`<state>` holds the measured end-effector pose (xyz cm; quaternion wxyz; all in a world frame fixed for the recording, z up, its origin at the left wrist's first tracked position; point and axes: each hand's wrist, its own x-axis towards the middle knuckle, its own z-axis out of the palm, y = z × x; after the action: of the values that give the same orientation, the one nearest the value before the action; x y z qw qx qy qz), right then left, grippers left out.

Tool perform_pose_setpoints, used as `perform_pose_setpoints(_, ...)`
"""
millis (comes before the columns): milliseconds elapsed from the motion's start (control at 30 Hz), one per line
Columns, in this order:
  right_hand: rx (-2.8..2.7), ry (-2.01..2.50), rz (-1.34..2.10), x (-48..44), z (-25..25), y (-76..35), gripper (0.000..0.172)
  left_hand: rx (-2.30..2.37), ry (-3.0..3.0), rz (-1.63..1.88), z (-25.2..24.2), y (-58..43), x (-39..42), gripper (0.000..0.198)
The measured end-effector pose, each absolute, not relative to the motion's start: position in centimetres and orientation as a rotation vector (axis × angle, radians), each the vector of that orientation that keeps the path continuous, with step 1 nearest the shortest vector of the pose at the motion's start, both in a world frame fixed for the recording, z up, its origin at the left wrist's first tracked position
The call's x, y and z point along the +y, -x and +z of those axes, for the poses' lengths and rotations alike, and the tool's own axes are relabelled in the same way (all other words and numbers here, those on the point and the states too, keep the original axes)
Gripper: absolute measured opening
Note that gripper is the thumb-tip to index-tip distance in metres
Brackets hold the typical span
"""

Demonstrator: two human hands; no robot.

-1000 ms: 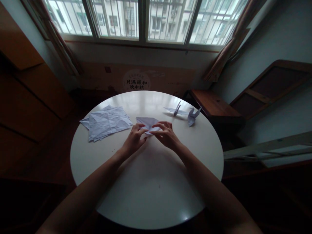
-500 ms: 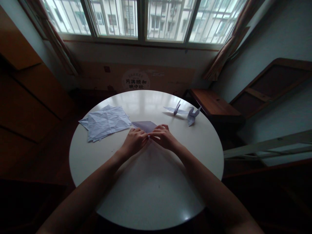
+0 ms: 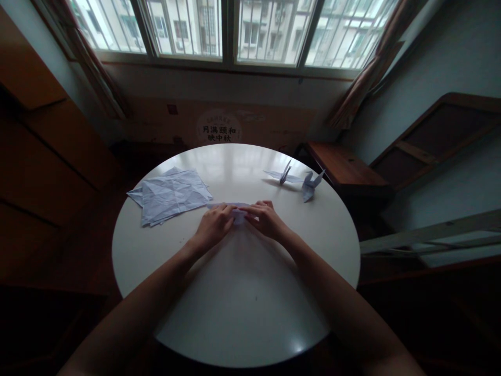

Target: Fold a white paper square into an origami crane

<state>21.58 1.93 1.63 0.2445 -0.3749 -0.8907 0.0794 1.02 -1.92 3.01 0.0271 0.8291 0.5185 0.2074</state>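
Folded paper, pinched by left hand and right hand: seemingly mid-crease.
Both curl nearly closed; creased sheets lie left of it; even pressing seems needed next.

The room is dimly lit by daylight admitted through the window at twelve o'clock, where the outdoor view is washed pale. Sheen is reflected off the worktop at twelve, glare at five. Soft shadows are cast below the hands. Fine detail is softened; four and eight o'clock are sunk in near-black, edges stretched.
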Motion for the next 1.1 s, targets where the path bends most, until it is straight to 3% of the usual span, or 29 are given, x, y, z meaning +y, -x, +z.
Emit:
perform_pose_setpoints(367,-2.443,1.045,0.138,1.7,2.1,-21.7,0.023,1.617,-2.52,0.703,2.6,-0.9,-1.7,0.032)
perform_pose_setpoints(700,-2.411,1.11,0.12,1.7,2.0,-21.9,0.024,1.48,-2.591,0.85,1.5,-0.8,-1.3,0.013)
perform_pose_setpoints(1100,-2.37,1.302,0.11,1.5,2.8,-22.3,0.011,1.605,-2.502,0.615,2.3,-1.0,-1.7,0.025)
